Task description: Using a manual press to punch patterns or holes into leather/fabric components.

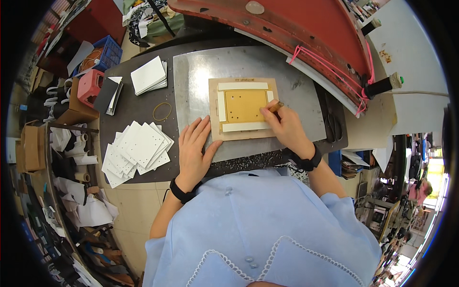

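Here, in the head view, the board [213,101] lay on a metal plate [193,81]. At its right side, the right hand [287,125] pinched a brown stick [278,106] over the board's yellow panel [246,103]. At its lower-left corner, the left hand [193,150] lay flat, fingers slightly parted, gripping nothing. White cards [143,146] lay left of the board.

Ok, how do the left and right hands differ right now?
Left hand is laid out with fingers extended; right hand is bent, gripping a short brown stick.
Left hand is at the board's lower-left corner; right hand is over its right side, by the yellow plate.
Both wrists wear a black band.
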Action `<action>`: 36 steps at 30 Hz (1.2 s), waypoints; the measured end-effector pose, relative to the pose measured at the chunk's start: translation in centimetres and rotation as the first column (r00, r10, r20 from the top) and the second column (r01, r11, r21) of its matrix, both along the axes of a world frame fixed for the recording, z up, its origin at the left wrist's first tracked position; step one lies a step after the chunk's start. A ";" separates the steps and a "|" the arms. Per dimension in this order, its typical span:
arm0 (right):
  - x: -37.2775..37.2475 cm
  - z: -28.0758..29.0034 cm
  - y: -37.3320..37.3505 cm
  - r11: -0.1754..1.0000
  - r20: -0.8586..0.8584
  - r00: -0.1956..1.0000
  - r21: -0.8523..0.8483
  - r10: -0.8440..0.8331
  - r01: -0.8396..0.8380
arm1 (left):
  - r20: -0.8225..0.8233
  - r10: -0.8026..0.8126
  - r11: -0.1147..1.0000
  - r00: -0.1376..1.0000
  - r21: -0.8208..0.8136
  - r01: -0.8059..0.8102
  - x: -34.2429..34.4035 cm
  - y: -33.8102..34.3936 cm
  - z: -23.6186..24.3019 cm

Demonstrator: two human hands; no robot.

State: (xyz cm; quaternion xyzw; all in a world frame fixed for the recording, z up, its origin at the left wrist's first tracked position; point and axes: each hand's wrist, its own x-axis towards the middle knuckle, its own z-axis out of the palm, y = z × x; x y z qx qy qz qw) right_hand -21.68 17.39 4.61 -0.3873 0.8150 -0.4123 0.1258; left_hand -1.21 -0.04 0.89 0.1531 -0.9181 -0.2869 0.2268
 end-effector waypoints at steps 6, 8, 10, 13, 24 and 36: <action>0.8 1.0 0.7 0.999 0.026 0.999 -0.046 -0.021 0.022 | 0.032 0.033 0.999 0.999 0.021 -0.034 -0.1 0.3 0.6; 0.9 2.2 1.4 0.965 0.217 0.956 -0.126 -0.198 0.228 | 0.033 0.027 0.999 0.999 0.045 -0.028 -0.6 -0.3 0.6; 0.5 3.2 2.3 0.878 0.272 0.928 -0.336 -0.255 0.340 | 0.063 0.028 0.998 0.998 0.059 -0.032 -0.2 -0.3 0.5; 0.3 -0.1 3.5 0.941 -0.024 0.959 -0.199 -0.283 0.273 | 0.089 0.046 0.998 0.995 0.037 -0.049 -0.3 0.0 0.6; 2.8 -2.5 3.2 0.854 0.208 0.950 -0.423 -0.233 0.302 | -0.029 0.037 0.611 0.999 0.792 0.000 -0.6 1.3 2.4; 0.7 3.6 0.0 0.715 0.085 0.992 -0.687 -0.097 0.129 | -0.190 0.111 0.275 0.976 0.949 0.153 -2.7 -1.1 10.4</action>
